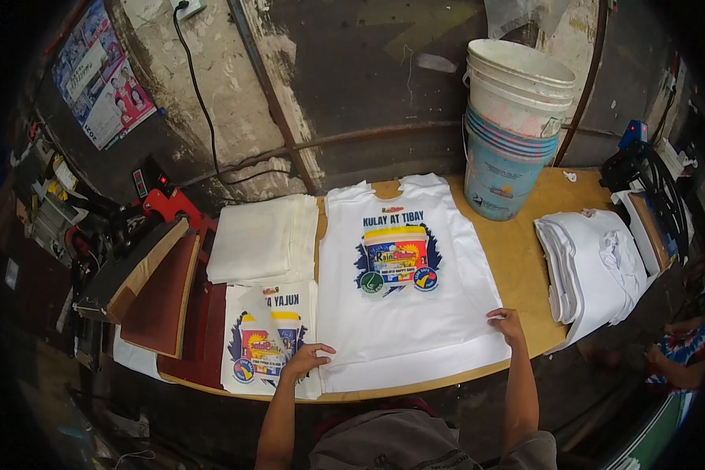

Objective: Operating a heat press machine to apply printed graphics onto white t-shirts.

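A white sleeveless garment piece [399, 317] lies spread on the wooden table [520, 258], with a colored paint-pail print [396, 258] and lettering on its front. Another white layer [423, 367] shows below its lower edge. My right hand [508, 326] pinches the garment's right edge near the bottom corner. At the lower left edge is my left hand [308, 359], thumb and forefinger at the fabric; whether they grip it is unclear. Beside that hand sits a stack of printed transfer sheets [264, 341] with mirrored images, the top one partly covered by a curled translucent piece [267, 317].
Behind the printed sheets is a pile of blank off-white sheets [258, 241]. A red heat press [158, 276] stands at left with its platen tilted. Nested plastic pails [511, 135] stand at the back. Folded white garments [587, 264] lie rightward, near another press [646, 188] and a person in tie-dye clothing [681, 352].
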Available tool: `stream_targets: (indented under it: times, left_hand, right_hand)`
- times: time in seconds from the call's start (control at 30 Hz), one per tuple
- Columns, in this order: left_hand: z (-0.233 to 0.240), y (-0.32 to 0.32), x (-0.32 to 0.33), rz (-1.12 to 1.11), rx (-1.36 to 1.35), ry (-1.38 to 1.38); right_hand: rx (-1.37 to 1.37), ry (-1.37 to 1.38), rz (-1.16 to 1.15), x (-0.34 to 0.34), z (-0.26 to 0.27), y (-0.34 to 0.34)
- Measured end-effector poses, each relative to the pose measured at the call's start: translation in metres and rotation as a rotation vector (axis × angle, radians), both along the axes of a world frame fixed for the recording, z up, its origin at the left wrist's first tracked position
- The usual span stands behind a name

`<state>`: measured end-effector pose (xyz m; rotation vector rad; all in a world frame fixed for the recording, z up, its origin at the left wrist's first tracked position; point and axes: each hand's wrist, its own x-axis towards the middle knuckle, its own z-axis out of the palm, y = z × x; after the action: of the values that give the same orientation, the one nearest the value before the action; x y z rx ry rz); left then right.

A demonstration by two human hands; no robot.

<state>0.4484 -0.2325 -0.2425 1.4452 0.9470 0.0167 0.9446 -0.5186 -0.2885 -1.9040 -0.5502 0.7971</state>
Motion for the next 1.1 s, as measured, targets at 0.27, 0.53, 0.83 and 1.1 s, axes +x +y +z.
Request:
stream_targets:
  times: [0.27, 0.53, 0.83, 1.1]
  left_hand:
    - [0.038, -0.012, 0.000, 0.268, 0.174, 0.098]
    - [0.011, -0.028, -0.022, -0.179, 0.506, 0.217]
    - [-0.009, -0.066, -0.014, -0.204, 0.629, 0.322]
    - [0.024, -0.101, -0.046, 0.014, 0.724, 0.246]
  right_hand:
    - [-0.013, -0.023, 0.035, -0.001, 0.068, -0.007]
    - [-0.283, -0.349, 0.361, 0.016, 0.054, -0.032]
    - [-0.333, -0.528, 0.368, 0.004, 0.012, -0.052]
    - [-0.499, -0.858, 0.230, -0.051, 0.016, -0.035]
